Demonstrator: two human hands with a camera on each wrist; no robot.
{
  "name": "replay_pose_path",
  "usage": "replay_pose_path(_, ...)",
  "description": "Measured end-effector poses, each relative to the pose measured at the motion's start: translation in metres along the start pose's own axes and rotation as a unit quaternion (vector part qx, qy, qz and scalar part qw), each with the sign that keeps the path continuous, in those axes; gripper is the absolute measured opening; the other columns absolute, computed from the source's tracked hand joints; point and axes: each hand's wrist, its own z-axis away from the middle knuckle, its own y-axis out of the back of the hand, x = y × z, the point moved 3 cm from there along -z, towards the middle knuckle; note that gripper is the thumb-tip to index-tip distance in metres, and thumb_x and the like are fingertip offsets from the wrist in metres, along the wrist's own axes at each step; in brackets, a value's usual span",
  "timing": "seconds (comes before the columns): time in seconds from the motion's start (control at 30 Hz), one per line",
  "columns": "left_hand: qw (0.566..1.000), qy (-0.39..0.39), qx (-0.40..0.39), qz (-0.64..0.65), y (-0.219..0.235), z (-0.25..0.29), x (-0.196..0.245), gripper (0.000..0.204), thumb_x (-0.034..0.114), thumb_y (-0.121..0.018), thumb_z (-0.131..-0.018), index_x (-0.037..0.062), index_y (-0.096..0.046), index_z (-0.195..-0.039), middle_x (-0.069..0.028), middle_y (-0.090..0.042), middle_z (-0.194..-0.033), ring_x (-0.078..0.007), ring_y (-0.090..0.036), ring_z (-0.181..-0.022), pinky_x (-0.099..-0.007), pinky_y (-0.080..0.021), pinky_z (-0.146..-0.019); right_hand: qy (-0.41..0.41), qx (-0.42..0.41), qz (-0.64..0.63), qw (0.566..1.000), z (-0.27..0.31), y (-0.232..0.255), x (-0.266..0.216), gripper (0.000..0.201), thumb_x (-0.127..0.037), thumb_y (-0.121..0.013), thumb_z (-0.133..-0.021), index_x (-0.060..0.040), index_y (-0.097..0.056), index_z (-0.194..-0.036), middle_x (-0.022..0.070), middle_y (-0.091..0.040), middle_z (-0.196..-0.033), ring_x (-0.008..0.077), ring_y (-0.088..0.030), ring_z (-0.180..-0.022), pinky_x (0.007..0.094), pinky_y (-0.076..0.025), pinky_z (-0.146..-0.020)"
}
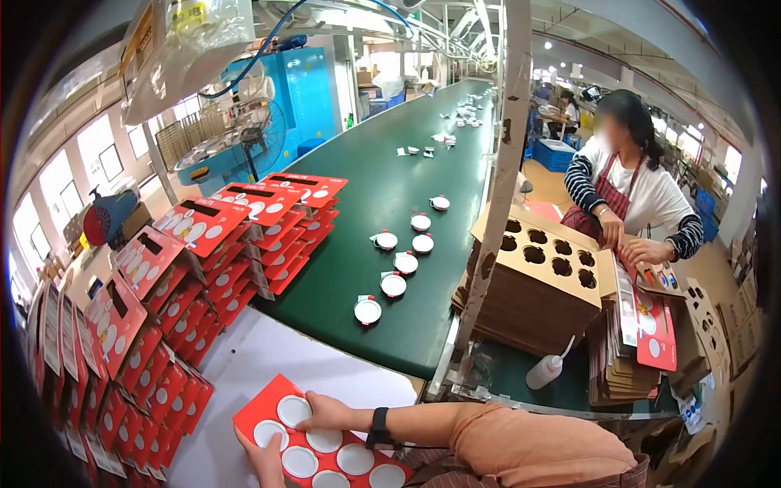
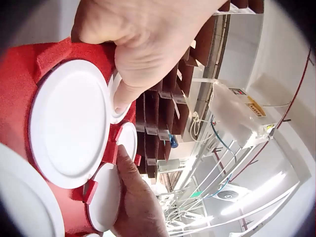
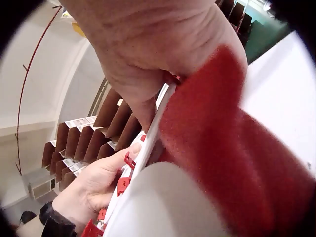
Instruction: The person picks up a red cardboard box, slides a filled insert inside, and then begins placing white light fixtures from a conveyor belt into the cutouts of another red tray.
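Observation:
Both hands hold a red card (image 1: 259,406) with white round lids (image 1: 355,459) set in its cut-outs, low over the near worktop. My left hand (image 1: 266,462) grips the card's left edge, its thumb over a lid. From the upper side my right hand (image 1: 327,411) grips it, thumb beside the top lid. In the left wrist view, red tabs stand up between the lids (image 2: 70,123), and the left thumb presses on one of them. The right wrist view shows the card nearly edge-on, with the right hand (image 3: 158,44) at its rim.
Stacks of red printed cards (image 1: 203,220) fill the left side. A green conveyor (image 1: 350,244) runs away, carrying small white-lidded pieces (image 1: 394,285). To the right are a metal post (image 1: 498,163), stacked brown cardboard inserts (image 1: 537,317), a white squeeze bottle (image 1: 543,372) and another person (image 1: 626,187) handling cards.

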Motion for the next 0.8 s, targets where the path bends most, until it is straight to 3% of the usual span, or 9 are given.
replay_pose_path(0.07,1.0,0.008,0.003,-0.005,-0.001,-0.002,-0.007,0.094,-0.014,-0.059,-0.072,0.0111,-0.011,-0.148,-0.0141,-0.04,-0.137,-0.0253,-0.048,-0.119,-0.0362,-0.041,-0.099,0.012,0.019,0.014,1.0,-0.002,-0.002,0.007,0.067,-0.044,-0.072,-0.073,0.0041,-0.049,-0.115,0.023,-0.061,-0.105,0.0334,-0.06,-0.096,0.0386,-0.047,-0.081)
replay_pose_path(0.13,0.997,-0.047,0.061,-0.03,0.002,-0.009,-0.014,0.093,-0.013,-0.06,-0.072,0.0109,-0.011,-0.148,-0.014,-0.039,-0.138,-0.0256,-0.046,-0.121,-0.0364,-0.041,-0.1,0.003,0.015,-0.027,1.0,-0.007,0.001,0.008,0.061,-0.047,-0.067,-0.077,0.0032,-0.054,-0.111,0.0223,-0.062,-0.104,0.0321,-0.061,-0.095,0.0384,-0.047,-0.081)
replay_pose_path(0.23,0.998,-0.057,0.02,-0.006,-0.001,-0.001,0.006,0.092,-0.011,-0.061,-0.072,0.0093,-0.012,-0.147,-0.0149,-0.038,-0.138,-0.026,-0.045,-0.122,-0.0363,-0.04,-0.1,0.007,0.011,-0.043,0.999,-0.013,0.005,0.006,0.055,-0.047,-0.063,-0.082,0.002,-0.057,-0.107,0.0214,-0.063,-0.102,0.0314,-0.062,-0.092,0.0385,-0.048,-0.08)
replay_pose_path(0.47,0.993,-0.008,0.044,-0.109,0.016,-0.016,-0.034,0.083,-0.008,-0.065,-0.071,0.0054,-0.023,-0.141,-0.0189,-0.041,-0.133,-0.028,-0.048,-0.117,-0.0354,-0.042,-0.097,0.038,0.01,-0.032,0.999,-0.006,0.005,0.002,0.052,-0.044,-0.063,-0.081,0.0037,-0.058,-0.103,0.0237,-0.064,-0.098,0.0329,-0.063,-0.088,0.0406,-0.048,-0.08)
replay_pose_path(0.57,0.997,0.008,0.024,-0.066,0.02,-0.019,-0.04,0.068,-0.008,-0.065,-0.072,0.0048,-0.032,-0.13,-0.0172,-0.048,-0.123,-0.0267,-0.053,-0.109,-0.0361,-0.046,-0.092,0.015,-0.004,-0.05,0.999,-0.002,0.003,0.005,0.06,-0.036,-0.069,-0.078,0.0053,-0.05,-0.118,0.0256,-0.061,-0.107,0.0338,-0.061,-0.097,0.0395,-0.047,-0.084)
replay_pose_path(0.63,1.0,0.009,-0.001,-0.018,0.025,-0.024,-0.051,0.057,-0.008,-0.065,-0.073,0.0053,-0.036,-0.12,-0.0145,-0.051,-0.114,-0.0244,-0.056,-0.102,-0.037,-0.049,-0.088,0.145,0.056,-0.082,0.984,0.005,0.002,0.001,0.08,-0.026,-0.074,-0.074,0.005,-0.032,-0.135,0.0274,-0.056,-0.117,0.0354,-0.057,-0.106,0.0374,-0.046,-0.09)
replay_pose_path(0.67,1.0,0.008,0.0,-0.017,0.027,-0.024,-0.053,0.057,-0.008,-0.065,-0.073,0.0053,-0.036,-0.12,-0.0145,-0.051,-0.114,-0.0244,-0.056,-0.102,-0.037,-0.049,-0.088,0.147,0.056,-0.081,0.984,0.008,0.005,-0.001,0.08,-0.026,-0.074,-0.074,0.005,-0.032,-0.135,0.0274,-0.056,-0.117,0.0354,-0.057,-0.106,0.0374,-0.046,-0.09)
replay_pose_path(0.73,1.0,0.029,0.0,0.002,0.028,-0.022,-0.056,0.054,-0.008,-0.065,-0.073,0.0057,-0.037,-0.118,-0.0138,-0.053,-0.112,-0.0242,-0.057,-0.1,-0.0376,-0.05,-0.087,0.159,-0.024,-0.079,0.984,0.018,0.007,-0.006,0.096,-0.018,-0.074,-0.073,0.0016,-0.013,-0.144,0.0254,-0.046,-0.131,0.0341,-0.05,-0.118,0.0347,-0.041,-0.099)
replay_pose_path(0.8,1.0,0.026,-0.003,0.012,0.024,-0.017,-0.053,0.055,-0.008,-0.065,-0.074,0.0059,-0.036,-0.118,-0.0142,-0.052,-0.112,-0.0245,-0.057,-0.101,-0.0377,-0.049,-0.087,0.141,-0.031,-0.072,0.987,0.018,0.005,-0.002,0.096,-0.019,-0.074,-0.074,0.0015,-0.012,-0.144,0.0252,-0.047,-0.131,0.0346,-0.05,-0.118,0.035,-0.041,-0.099)
